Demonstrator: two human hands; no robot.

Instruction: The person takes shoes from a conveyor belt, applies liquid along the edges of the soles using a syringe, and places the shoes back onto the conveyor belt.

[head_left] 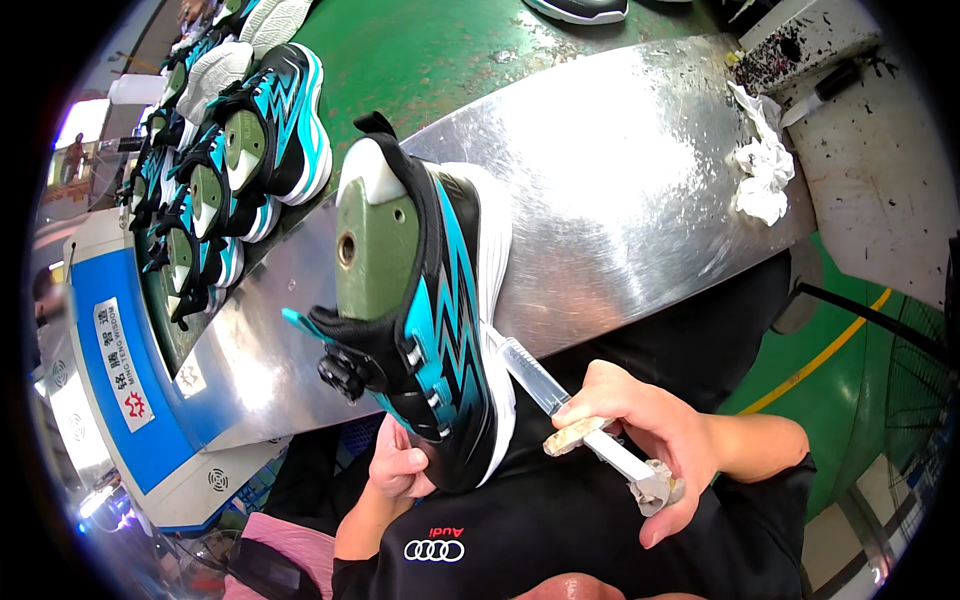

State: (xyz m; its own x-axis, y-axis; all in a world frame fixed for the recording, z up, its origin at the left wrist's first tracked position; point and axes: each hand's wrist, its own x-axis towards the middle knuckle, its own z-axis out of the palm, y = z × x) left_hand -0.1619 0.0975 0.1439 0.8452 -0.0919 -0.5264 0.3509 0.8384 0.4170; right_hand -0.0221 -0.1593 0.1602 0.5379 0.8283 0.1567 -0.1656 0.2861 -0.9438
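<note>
My left hand (398, 462) is closed around the toe end of a black and turquoise sports shoe (445, 310), its heel pointing away from me. A green shoe last (375, 250) fills the shoe's opening, and a black dial sits by the tongue. In my right hand (665, 420) is a clear plastic syringe (534, 375), gripped by its barrel and plunger, with dried residue around the flange and plunger end. The syringe's nozzle meets the line between the shoe's upper and its white sole; whether it touches I cannot tell.
Beneath the shoe lies a shiny metal work surface (600, 200). Several matching shoes (285, 130) with lasts stand at far left on a green belt (400, 60). Crumpled white tissue (762, 165) and a black-handled tool (825, 90) lie to the right.
</note>
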